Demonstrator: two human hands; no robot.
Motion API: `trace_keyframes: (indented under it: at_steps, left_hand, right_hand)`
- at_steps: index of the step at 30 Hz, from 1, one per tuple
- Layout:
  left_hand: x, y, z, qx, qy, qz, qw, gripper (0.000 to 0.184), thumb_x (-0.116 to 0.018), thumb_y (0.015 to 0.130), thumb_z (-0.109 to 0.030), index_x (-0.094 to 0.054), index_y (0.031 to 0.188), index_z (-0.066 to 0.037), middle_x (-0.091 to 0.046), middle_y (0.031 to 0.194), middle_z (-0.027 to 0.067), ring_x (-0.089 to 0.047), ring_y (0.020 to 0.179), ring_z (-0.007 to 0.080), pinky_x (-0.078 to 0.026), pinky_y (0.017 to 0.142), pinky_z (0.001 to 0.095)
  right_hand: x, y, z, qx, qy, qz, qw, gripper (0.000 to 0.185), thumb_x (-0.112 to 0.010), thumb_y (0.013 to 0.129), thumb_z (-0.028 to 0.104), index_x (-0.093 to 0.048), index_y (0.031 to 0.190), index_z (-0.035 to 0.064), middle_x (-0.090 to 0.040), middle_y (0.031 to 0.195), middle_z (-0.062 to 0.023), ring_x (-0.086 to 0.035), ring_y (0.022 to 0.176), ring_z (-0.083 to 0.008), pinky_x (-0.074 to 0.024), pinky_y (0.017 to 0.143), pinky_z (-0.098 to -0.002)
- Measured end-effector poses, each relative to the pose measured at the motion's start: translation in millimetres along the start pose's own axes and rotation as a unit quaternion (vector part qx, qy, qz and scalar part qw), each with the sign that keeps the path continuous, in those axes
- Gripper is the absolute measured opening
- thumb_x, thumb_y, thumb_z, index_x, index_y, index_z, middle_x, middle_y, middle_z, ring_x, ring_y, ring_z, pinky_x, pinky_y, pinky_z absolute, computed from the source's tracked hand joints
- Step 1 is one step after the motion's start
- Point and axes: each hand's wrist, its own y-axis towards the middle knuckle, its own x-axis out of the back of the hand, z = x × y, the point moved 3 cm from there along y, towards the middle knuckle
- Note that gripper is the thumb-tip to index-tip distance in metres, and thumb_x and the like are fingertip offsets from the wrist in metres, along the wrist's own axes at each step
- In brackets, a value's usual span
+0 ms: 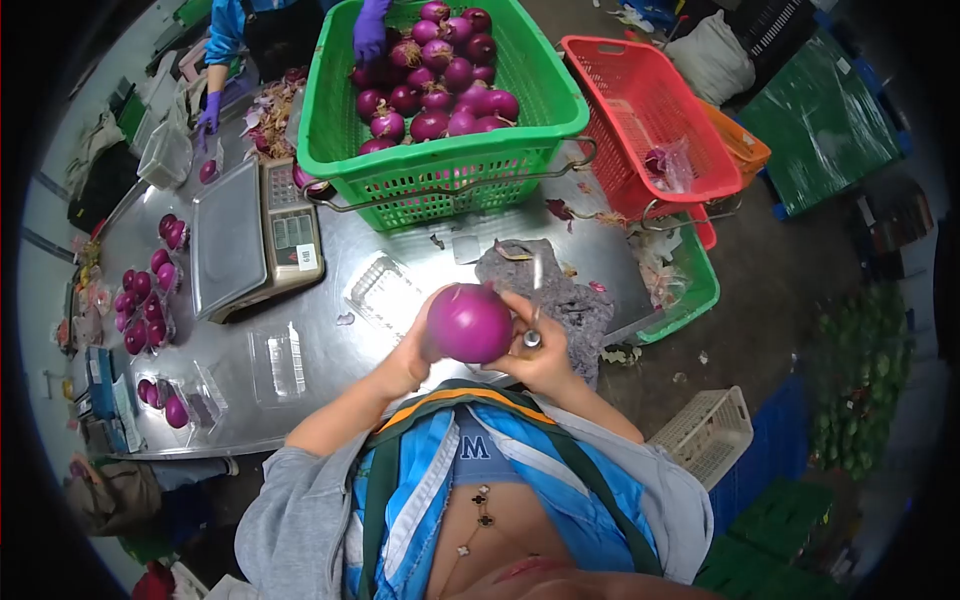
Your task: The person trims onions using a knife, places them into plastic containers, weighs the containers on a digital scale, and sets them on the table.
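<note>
A large peeled red onion [470, 322] sits between my two hands above the near edge of the metal table. My left hand [408, 352] is closed around its left side. In my right hand [547, 352] is a small knife [538, 275], its blade pointing away from me, while the fingertips touch the onion's right side. Just beyond, a crumpled grey cloth [590, 315] lies on the table with bits of skin on it. A clear plastic tray [380, 290] rests left of the onion, partly covered by my left hand.
A green basket [450, 165] full of red onions stands ahead, beside a red basket [635, 95]. Left of them is a scale [228, 240]. Packed onions [145, 305] lie farther left. A co-worker's purple-gloved hands [370, 32] reach in from the far side.
</note>
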Motion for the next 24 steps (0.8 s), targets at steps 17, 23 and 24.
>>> trace_keyframes:
  at_steps: [17, 23, 24]
  left_hand:
    - [5.0, -15.0, -2.5, -0.024, 0.173, -0.005, 0.985, 0.090, -0.075, 0.061, -0.039, -0.028, 0.129, -0.003, -0.048, 0.117, 0.0119, -0.046, 0.111, 0.0223, -0.036, 0.095, 0.0355]
    - [9.2, -18.3, 2.2, -0.064, 0.207, -0.010, 0.976, 0.091, -0.078, 0.059, -0.030, -0.026, 0.128, -0.004, -0.044, 0.120, 0.0124, -0.045, 0.113, 0.0238, -0.037, 0.095, 0.0375]
    - [8.3, -16.3, 5.2, -0.064, 0.207, -0.009, 0.976, 0.091, -0.078, 0.059, -0.030, -0.026, 0.128, -0.004, -0.044, 0.120, 0.0124, -0.045, 0.113, 0.0238, -0.037, 0.095, 0.0375]
  right_hand:
    - [10.8, -0.4, 36.8, 0.054, -0.304, 0.157, 0.938, 0.074, -0.055, 0.080, 0.048, -0.038, 0.131, -0.0020, -0.051, 0.087, -0.0118, -0.059, 0.062, -0.0283, -0.0494, 0.050, -0.0362]
    - [1.3, -14.2, 31.6, 0.066, -0.302, 0.155, 0.938, 0.078, -0.053, 0.080, 0.050, -0.034, 0.133, -0.0038, -0.052, 0.087, -0.0120, -0.060, 0.064, -0.0262, -0.0492, 0.050, -0.0353]
    - [-0.8, -10.6, 34.0, 0.072, -0.291, 0.149, 0.942, 0.078, -0.053, 0.080, 0.050, -0.034, 0.132, -0.0042, -0.052, 0.087, -0.0121, -0.060, 0.064, -0.0262, -0.0494, 0.051, -0.0355]
